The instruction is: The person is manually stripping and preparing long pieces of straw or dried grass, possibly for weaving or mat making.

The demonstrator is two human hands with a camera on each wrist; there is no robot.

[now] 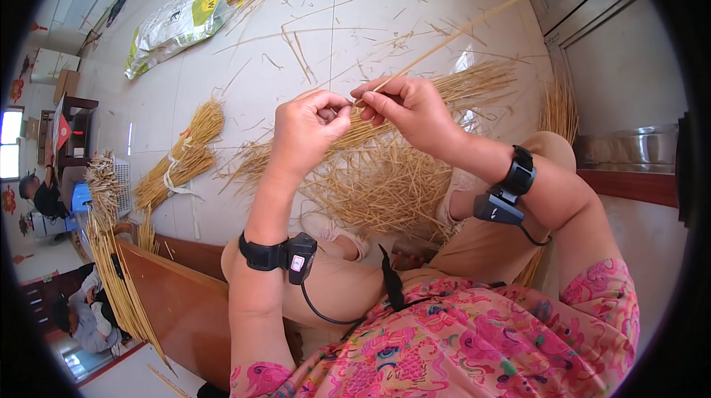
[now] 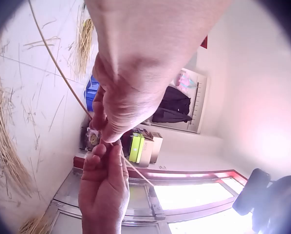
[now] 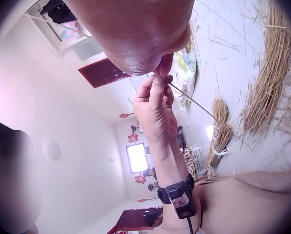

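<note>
A long pale straw stalk (image 1: pixel 466 28) slants from the hands toward the upper right in the head view. The right hand (image 1: pixel 415 111) pinches it near its lower end between thumb and fingers. Close against those fingertips, the left hand (image 1: pixel 307 128) has its thumb and forefinger brought together at the stalk's end. In the left wrist view the left hand (image 2: pixel 128 97) covers part of the stalk (image 2: pixel 58 66), and the right hand (image 2: pixel 104 190) meets it below. The right wrist view shows the left hand (image 3: pixel 156 109) pinching by a thin stalk (image 3: pixel 194 101).
Loose straw (image 1: pixel 385 183) lies in a heap below the hands. A tied straw bundle (image 1: pixel 185 150) is on the floor at the left, and a white and green bag (image 1: pixel 185 17) at the upper left. A brown wooden board (image 1: pixel 174 287) stands at the lower left; people sit farther off.
</note>
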